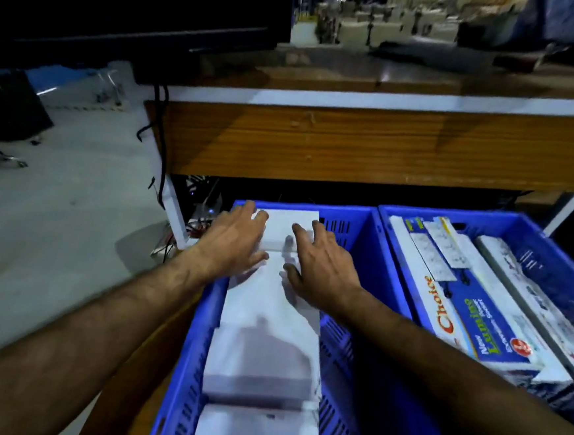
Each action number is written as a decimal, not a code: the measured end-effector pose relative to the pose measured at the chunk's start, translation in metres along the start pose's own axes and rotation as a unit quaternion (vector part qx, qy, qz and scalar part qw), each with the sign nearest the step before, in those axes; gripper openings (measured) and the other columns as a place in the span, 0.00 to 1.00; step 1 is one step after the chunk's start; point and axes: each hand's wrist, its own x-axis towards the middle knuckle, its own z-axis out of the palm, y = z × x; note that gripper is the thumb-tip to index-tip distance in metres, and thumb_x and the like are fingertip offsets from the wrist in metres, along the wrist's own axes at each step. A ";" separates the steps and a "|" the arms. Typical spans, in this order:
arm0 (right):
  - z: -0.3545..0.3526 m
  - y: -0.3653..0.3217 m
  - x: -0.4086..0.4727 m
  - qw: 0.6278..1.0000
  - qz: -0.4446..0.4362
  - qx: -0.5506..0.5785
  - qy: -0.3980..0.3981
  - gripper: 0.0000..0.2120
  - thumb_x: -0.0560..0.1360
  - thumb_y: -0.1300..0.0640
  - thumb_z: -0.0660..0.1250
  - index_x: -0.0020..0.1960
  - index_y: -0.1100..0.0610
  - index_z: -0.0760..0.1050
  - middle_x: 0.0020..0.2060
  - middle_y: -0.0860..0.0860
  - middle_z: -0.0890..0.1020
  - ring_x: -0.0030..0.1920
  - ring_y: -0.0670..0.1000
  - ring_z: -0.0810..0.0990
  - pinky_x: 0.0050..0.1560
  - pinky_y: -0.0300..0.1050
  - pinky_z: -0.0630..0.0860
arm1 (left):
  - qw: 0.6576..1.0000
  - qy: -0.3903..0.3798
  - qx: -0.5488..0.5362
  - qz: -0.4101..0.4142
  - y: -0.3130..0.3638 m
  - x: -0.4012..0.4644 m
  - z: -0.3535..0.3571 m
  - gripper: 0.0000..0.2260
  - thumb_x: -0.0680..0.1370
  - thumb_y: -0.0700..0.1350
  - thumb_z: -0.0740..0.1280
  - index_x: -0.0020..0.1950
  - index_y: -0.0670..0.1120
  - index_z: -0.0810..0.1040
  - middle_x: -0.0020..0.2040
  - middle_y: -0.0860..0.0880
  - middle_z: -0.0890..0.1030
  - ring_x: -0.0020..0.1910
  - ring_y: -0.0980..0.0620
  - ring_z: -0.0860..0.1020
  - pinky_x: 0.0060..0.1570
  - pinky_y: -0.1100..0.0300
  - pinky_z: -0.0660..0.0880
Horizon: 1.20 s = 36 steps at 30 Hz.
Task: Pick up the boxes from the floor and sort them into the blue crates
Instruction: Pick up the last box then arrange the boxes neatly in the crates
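Blue plastic walls enclose the left crate [375, 258], in which white boxes [267, 318] are laid in a row from near to far. Both hands are placed flat on the farthest white box [288, 227]: the left hand [232, 244] on its left side, the right hand [323, 264] on its right side, fingers spread and fairly straight, nothing being clasped by either grip. A second blue crate [550, 251] is set just beside it on the right, and is filled with printed boxes [469, 321] in blue and white. Behind both crates a wooden worktop [353, 147] is seen, with black cables [160, 145] hanging at its left end.
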 end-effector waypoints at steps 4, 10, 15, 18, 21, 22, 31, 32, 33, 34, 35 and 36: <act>0.019 0.007 0.041 0.995 0.077 0.033 -0.048 0.33 0.76 0.46 0.68 0.75 0.55 0.58 0.63 0.61 0.67 0.62 0.62 0.72 0.52 0.56 0.76 | 0.994 -0.105 0.001 -0.041 -0.017 0.043 0.011 0.39 0.72 0.64 0.73 0.74 0.45 0.63 0.68 0.41 0.66 0.67 0.38 0.70 0.61 0.46 0.71; 0.043 0.008 0.066 0.982 0.143 0.114 -0.046 0.30 0.74 0.46 0.70 0.71 0.51 0.61 0.60 0.60 0.70 0.59 0.63 0.75 0.52 0.56 0.76 | 0.990 -0.139 -0.013 -0.030 -0.025 0.066 0.020 0.44 0.67 0.66 0.74 0.73 0.45 0.61 0.68 0.40 0.64 0.62 0.36 0.73 0.60 0.47 0.73; 0.047 0.007 0.064 0.976 0.158 0.146 0.014 0.34 0.69 0.47 0.73 0.70 0.50 0.63 0.58 0.56 0.71 0.57 0.59 0.74 0.49 0.52 0.77 | 0.996 -0.081 -0.007 -0.036 -0.022 0.067 0.033 0.47 0.63 0.65 0.76 0.74 0.47 0.59 0.65 0.42 0.64 0.60 0.38 0.71 0.61 0.45 0.70; 0.047 0.010 0.059 0.971 0.158 0.170 0.052 0.36 0.65 0.48 0.73 0.69 0.48 0.63 0.55 0.53 0.69 0.55 0.57 0.73 0.48 0.53 0.79 | 0.998 -0.048 -0.036 -0.031 -0.029 0.065 0.040 0.45 0.59 0.64 0.76 0.70 0.51 0.62 0.61 0.46 0.65 0.55 0.41 0.70 0.57 0.47 0.69; 0.044 0.010 0.054 0.968 0.156 0.182 0.067 0.37 0.62 0.49 0.72 0.68 0.47 0.62 0.55 0.51 0.67 0.56 0.56 0.71 0.47 0.53 0.79 | 0.997 -0.030 -0.070 -0.027 -0.036 0.063 0.043 0.44 0.55 0.65 0.74 0.67 0.54 0.63 0.57 0.50 0.63 0.52 0.46 0.67 0.53 0.50 0.65; 0.043 0.011 0.053 0.968 0.155 0.183 0.068 0.38 0.62 0.49 0.73 0.68 0.47 0.62 0.55 0.51 0.66 0.56 0.55 0.71 0.47 0.52 0.79 | 0.996 -0.030 -0.075 -0.026 -0.037 0.063 0.044 0.44 0.55 0.65 0.73 0.68 0.55 0.63 0.56 0.50 0.63 0.52 0.48 0.66 0.52 0.51 0.64; 0.000 0.017 0.025 0.994 0.038 0.068 0.078 0.41 0.62 0.41 0.72 0.72 0.48 0.64 0.71 0.57 0.65 0.60 0.60 0.71 0.42 0.49 0.76 | 0.995 0.015 -0.100 -0.002 -0.025 0.027 0.002 0.39 0.50 0.64 0.74 0.56 0.55 0.63 0.51 0.53 0.62 0.51 0.50 0.64 0.51 0.52 0.65; -0.008 0.018 0.018 0.996 0.010 0.034 0.084 0.41 0.62 0.39 0.72 0.72 0.49 0.66 0.72 0.59 0.65 0.60 0.60 0.71 0.46 0.50 0.76 | 0.994 0.020 -0.108 0.003 -0.023 0.016 -0.006 0.40 0.51 0.65 0.75 0.57 0.55 0.64 0.51 0.53 0.62 0.51 0.51 0.64 0.51 0.53 0.65; -0.014 0.019 0.008 0.996 -0.020 0.015 0.086 0.41 0.62 0.37 0.71 0.71 0.51 0.68 0.73 0.61 0.66 0.62 0.61 0.71 0.52 0.52 0.76 | 0.994 0.024 -0.108 0.011 -0.020 0.003 -0.013 0.41 0.51 0.66 0.75 0.58 0.55 0.64 0.52 0.54 0.62 0.52 0.51 0.64 0.51 0.53 0.65; -0.020 0.020 -0.004 0.995 -0.050 0.012 0.082 0.41 0.63 0.36 0.71 0.71 0.51 0.68 0.73 0.62 0.66 0.65 0.63 0.69 0.58 0.53 0.75 | 0.994 0.027 -0.103 0.019 -0.016 -0.011 -0.017 0.41 0.52 0.68 0.75 0.59 0.55 0.65 0.52 0.54 0.63 0.52 0.51 0.65 0.50 0.53 0.64; -0.025 0.021 -0.016 0.994 -0.074 0.020 0.072 0.41 0.64 0.36 0.71 0.72 0.51 0.68 0.74 0.62 0.66 0.68 0.63 0.69 0.60 0.54 0.75 | 0.994 0.029 -0.098 0.026 -0.011 -0.025 -0.021 0.41 0.52 0.69 0.75 0.59 0.54 0.65 0.52 0.55 0.63 0.52 0.51 0.65 0.49 0.54 0.63; -0.030 0.021 -0.030 0.994 -0.091 0.033 0.058 0.40 0.65 0.36 0.71 0.73 0.50 0.66 0.73 0.60 0.67 0.68 0.62 0.69 0.57 0.53 0.78 | 0.994 0.030 -0.098 0.028 -0.005 -0.041 -0.025 0.41 0.54 0.70 0.75 0.59 0.54 0.66 0.52 0.55 0.63 0.52 0.51 0.66 0.49 0.54 0.63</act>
